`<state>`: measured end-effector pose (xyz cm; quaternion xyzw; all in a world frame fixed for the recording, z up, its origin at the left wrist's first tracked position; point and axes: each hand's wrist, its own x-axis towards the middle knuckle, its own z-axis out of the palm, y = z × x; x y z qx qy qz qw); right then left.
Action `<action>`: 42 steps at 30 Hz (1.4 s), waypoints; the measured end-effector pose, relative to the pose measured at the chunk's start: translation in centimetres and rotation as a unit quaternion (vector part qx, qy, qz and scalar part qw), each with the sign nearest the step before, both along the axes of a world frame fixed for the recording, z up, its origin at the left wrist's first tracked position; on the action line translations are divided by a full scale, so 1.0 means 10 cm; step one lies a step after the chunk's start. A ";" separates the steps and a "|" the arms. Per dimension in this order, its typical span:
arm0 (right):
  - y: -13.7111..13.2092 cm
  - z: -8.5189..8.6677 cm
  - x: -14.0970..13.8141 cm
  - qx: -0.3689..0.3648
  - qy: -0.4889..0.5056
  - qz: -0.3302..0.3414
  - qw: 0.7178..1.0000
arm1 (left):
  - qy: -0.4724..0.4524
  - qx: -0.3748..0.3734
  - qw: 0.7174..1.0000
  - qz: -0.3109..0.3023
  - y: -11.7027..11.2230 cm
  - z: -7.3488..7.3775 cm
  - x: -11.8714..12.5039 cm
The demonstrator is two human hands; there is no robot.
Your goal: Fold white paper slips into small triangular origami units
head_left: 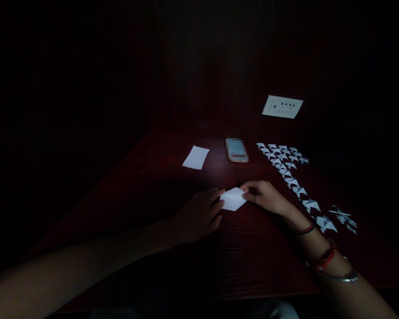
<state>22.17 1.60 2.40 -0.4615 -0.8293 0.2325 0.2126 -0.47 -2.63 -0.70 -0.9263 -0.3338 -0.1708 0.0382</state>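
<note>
A folded piece of white paper point(233, 199) lies on the dark red wooden table between my two hands. My left hand point(202, 212) rests at its left edge, fingers spread and fingertips touching the paper. Its thumb is hidden, and a ring shows on one finger. On the other side, my right hand point(264, 196) pinches the right corner of the paper between thumb and fingers. A flat sheet of white paper point(196, 158) lies farther back, beyond my left hand.
A phone point(236, 150) with a blurred screen lies behind the folded paper. Rows of small folded paper pieces point(291, 181) run along the right. Paper scraps point(343, 218) lie beyond my right forearm. A socket plate point(282, 106) is on the back wall. The surroundings are very dark.
</note>
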 end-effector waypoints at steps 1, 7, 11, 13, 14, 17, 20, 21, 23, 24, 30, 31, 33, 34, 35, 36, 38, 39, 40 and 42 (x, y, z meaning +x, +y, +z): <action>0.02 -0.03 -0.01 -0.008 0.022 -0.025 0.999 | 0.004 -0.004 1.000 -0.006 0.00 0.00 0.00; 0.08 -0.20 -0.11 -0.018 0.090 -0.139 0.986 | 0.023 -0.017 0.999 -0.036 0.00 0.01 -0.01; 0.06 -0.21 -0.19 -0.017 0.168 -0.142 0.975 | 0.029 -0.013 0.999 -0.034 0.02 -0.02 -0.02; 0.03 -0.17 -0.20 -0.064 0.233 -0.121 0.963 | 0.028 -0.012 0.999 -0.033 0.02 -0.03 -0.01; 0.01 -0.15 -0.21 -0.095 0.259 -0.107 0.955 | 0.025 -0.011 0.999 -0.032 0.02 -0.03 -0.01; -0.06 -0.08 -0.20 -0.168 0.296 -0.058 0.939 | 0.015 -0.011 1.000 -0.025 0.01 -0.02 0.00; -0.08 -0.05 -0.17 -0.170 0.284 -0.019 0.943 | 0.007 -0.012 1.000 -0.020 0.00 0.00 0.00; -0.07 -0.06 -0.16 -0.145 0.268 -0.019 0.952 | 0.006 -0.012 1.000 -0.019 0.00 0.00 0.00; -0.05 -0.08 -0.16 -0.063 0.216 -0.043 0.973 | 0.004 -0.014 1.000 -0.022 0.00 0.01 0.00; -0.04 -0.10 -0.16 -0.016 0.182 -0.065 0.981 | 0.002 -0.016 1.000 -0.024 0.00 0.01 0.00; -0.04 -0.15 -0.24 0.153 0.023 -0.100 0.983 | -0.008 -0.032 0.999 -0.032 -0.02 0.05 0.01; -0.05 -0.14 -0.25 0.153 0.014 -0.091 0.984 | -0.004 -0.037 0.999 -0.032 -0.02 0.07 0.01; -0.06 -0.13 -0.26 0.133 0.019 -0.066 0.989 | 0.000 -0.044 0.999 -0.027 -0.03 0.10 0.02; -0.06 -0.12 -0.25 0.115 0.032 -0.052 0.992 | 0.002 -0.045 0.999 -0.027 -0.03 0.11 0.02; -0.05 -0.11 -0.23 0.092 0.049 -0.038 0.994 | 0.004 -0.043 0.999 -0.028 -0.03 0.11 0.03; -0.04 -0.11 -0.21 0.068 0.067 -0.025 0.995 | 0.007 -0.041 0.999 -0.030 -0.04 0.12 0.03; -0.03 -0.10 -0.18 0.026 0.100 -0.007 0.995 | 0.010 -0.032 0.999 -0.037 -0.04 0.11 0.03; -0.02 -0.11 -0.16 0.010 0.114 -0.001 0.993 | 0.009 -0.029 0.999 -0.039 -0.04 0.10 0.03; -0.01 -0.11 -0.15 -0.003 0.125 0.005 0.992 | 0.006 -0.025 0.999 -0.039 -0.03 0.09 0.03; -0.01 -0.13 -0.16 -0.018 0.137 0.018 0.990 | -0.003 -0.021 0.999 -0.033 -0.03 0.08 0.03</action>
